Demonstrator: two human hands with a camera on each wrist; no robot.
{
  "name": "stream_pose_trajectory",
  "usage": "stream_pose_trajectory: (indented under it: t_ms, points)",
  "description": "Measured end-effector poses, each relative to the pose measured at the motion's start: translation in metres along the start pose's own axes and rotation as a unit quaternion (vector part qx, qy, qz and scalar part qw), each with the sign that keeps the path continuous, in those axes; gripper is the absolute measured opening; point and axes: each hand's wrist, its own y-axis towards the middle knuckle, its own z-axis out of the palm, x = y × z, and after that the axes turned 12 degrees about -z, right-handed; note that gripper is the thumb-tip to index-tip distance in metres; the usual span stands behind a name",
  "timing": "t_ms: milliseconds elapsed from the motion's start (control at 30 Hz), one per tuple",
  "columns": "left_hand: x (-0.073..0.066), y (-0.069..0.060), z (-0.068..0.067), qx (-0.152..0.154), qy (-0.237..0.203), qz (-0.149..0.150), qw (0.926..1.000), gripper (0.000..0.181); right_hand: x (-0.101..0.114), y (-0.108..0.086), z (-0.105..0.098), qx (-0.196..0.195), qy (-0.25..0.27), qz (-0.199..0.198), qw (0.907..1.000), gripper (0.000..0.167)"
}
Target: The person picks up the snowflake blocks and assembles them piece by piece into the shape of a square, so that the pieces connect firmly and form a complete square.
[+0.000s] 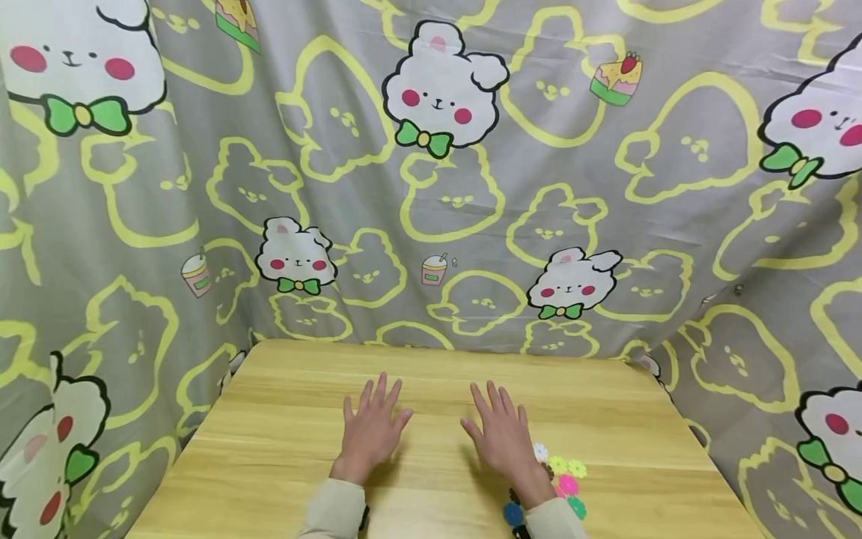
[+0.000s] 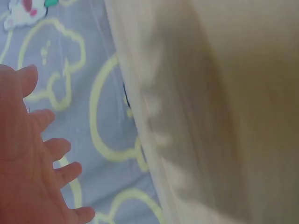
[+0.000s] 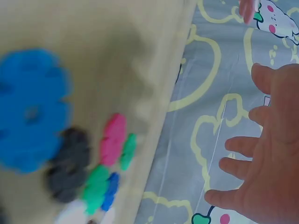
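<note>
My left hand (image 1: 370, 436) hovers over the wooden table (image 1: 431, 479), its fingers straight and spread, holding nothing. Level with it, my right hand (image 1: 501, 443) is also spread out and holds nothing. Flower-shaped interlocking plastic discs lie beside and partly beneath the right wrist: a white disc (image 1: 541, 451), a yellow disc (image 1: 577, 469), a pink disc (image 1: 569, 485), a green disc (image 1: 576, 507) and a blue disc (image 1: 513, 513). The right wrist view shows a black disc (image 3: 69, 170) among them. The right forearm hides some of the discs in the head view.
A grey curtain (image 1: 458, 202) with yellow outlines and white cartoon animals hangs behind the table and along both sides. The table's far edge runs close to the curtain. Cream sleeves (image 1: 334, 509) cover the forearms.
</note>
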Motion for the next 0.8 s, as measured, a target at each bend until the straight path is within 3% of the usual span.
stream_pose_trajectory:
  t_ms: [167,300,400,500,567,633,800]
  points:
    - [-0.016,-0.015,0.011,-0.001,-0.001,0.046,0.9989,0.058,0.001,-0.022,0.002,0.013,-0.013,-0.006,0.9998,0.062]
    - [-0.029,-0.028,0.023,0.022,0.01,0.083,0.9962,0.055,0.001,-0.041,0.004,0.01,-0.016,-0.011,0.9998,0.056]
    - [-0.038,-0.039,0.029,0.042,0.026,0.119,0.9916,0.052,0.001,-0.056,0.005,0.006,-0.011,-0.011,0.9999,0.048]
    - [-0.047,-0.048,0.032,0.058,0.054,0.17,0.9823,0.047,-0.001,-0.069,0.004,0.012,-0.007,-0.003,0.9999,0.036]
    - [-0.054,-0.053,0.034,0.073,0.072,0.206,0.9731,0.043,-0.004,-0.076,0.002,0.028,-0.006,0.005,0.9996,0.025]
    - [-0.061,-0.057,0.035,0.092,0.096,0.251,0.9589,0.039,-0.008,-0.083,-0.001,0.051,0.0,0.011,0.9986,0.015]
    - [-0.077,-0.064,0.041,0.131,0.154,0.363,0.9096,0.034,-0.024,-0.102,-0.006,0.106,0.016,0.018,0.9941,0.007]
